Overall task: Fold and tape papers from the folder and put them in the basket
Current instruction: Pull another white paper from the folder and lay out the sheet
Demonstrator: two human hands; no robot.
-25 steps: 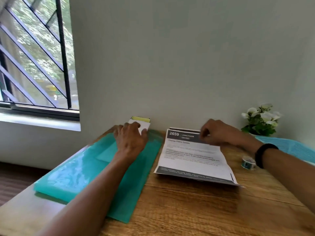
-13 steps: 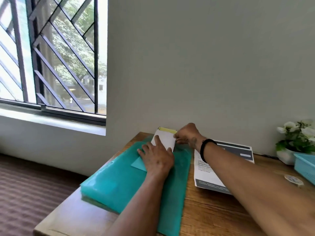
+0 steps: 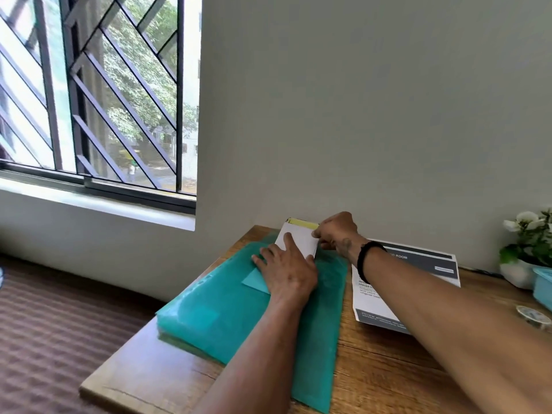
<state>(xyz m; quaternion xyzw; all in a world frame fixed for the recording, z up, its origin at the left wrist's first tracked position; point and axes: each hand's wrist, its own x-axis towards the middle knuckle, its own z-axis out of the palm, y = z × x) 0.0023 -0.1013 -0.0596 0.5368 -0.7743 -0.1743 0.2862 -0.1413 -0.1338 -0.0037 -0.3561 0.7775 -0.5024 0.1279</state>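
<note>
1. Forearms entering from the bottom edge, both reaching away over a wooden table (image 3: 373, 380).
2. Teal folder (image 3: 227, 318) lying flat on the left part of the table, long side running away toward the wall, near end close to the front edge.
3. Left hand (image 3: 288, 271) resting palm down on the far half of the folder, fingers straight and slightly spread, fingertips on the lower edge of a white paper (image 3: 300, 240).
4. Right of the folder, just beside it: printed sheet (image 3: 418, 264) with a dark header band, flat on the wood, partly hidden under the right forearm.
5. Black wristband (image 3: 366, 255) on the right wrist, above that sheet.
6. Right hand (image 3: 336, 231) at the far end of the folder, fingers curled, pinching the right edge of the white paper.
7. White paper sticking out of the folder's far end, tilted up toward the wall, with a yellow strip (image 3: 303, 223) showing at its top edge.
8. Far right: roll of tape (image 3: 533, 315) on the table, a light blue basket (image 3: 542, 286) cut off by the frame edge, and a white pot of white flowers (image 3: 525, 243) behind it.
9. Beyond the table: plain grey wall (image 3: 373, 115) and, to the left, a barred window (image 3: 98, 94) with trees outside.
</note>
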